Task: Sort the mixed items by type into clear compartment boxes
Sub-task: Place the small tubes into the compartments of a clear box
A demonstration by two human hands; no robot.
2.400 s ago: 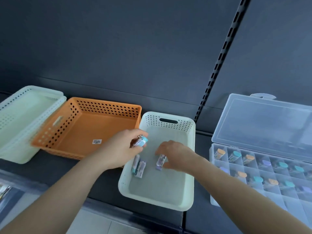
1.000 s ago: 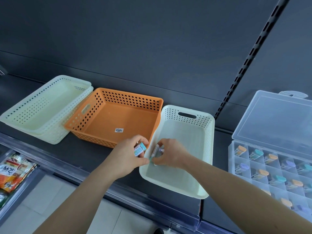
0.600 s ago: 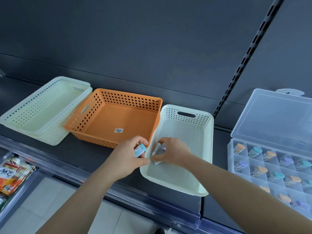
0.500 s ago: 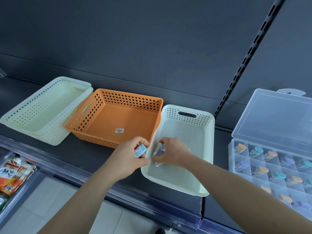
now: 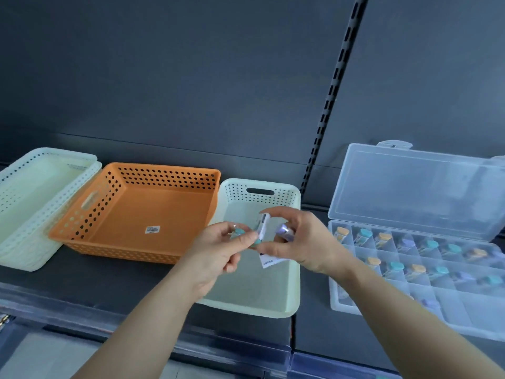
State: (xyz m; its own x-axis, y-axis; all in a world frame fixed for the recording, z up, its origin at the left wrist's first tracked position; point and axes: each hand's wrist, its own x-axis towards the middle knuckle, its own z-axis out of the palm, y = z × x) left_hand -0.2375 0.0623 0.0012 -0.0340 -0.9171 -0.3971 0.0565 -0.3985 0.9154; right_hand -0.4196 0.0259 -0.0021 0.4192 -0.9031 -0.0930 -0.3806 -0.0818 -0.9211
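Above the pale green basket (image 5: 293, 296) both hands meet. My left hand (image 5: 218, 251) pinches a small teal-capped item (image 5: 240, 232). My right hand (image 5: 297, 242) grips several small packaged items, among them a white one with a teal end (image 5: 262, 228) and a purple-capped one (image 5: 282, 230). The left fingertips touch the teal end of the white item. To the right lies the clear compartment box (image 5: 451, 305) with its lid (image 5: 410, 190) up; several cells hold orange, teal and purple capped items.
An orange perforated basket (image 5: 114, 187) with a label on its floor sits left of the pale green one. Stacked cream baskets (image 5: 41, 203) stand at the far left. A dark back wall with a slotted upright (image 5: 328, 105) rises behind the shelf.
Both hands rose from the near-left corner of the pale green basket, lifting the items. The right hand now holds its items up beside the left hand.
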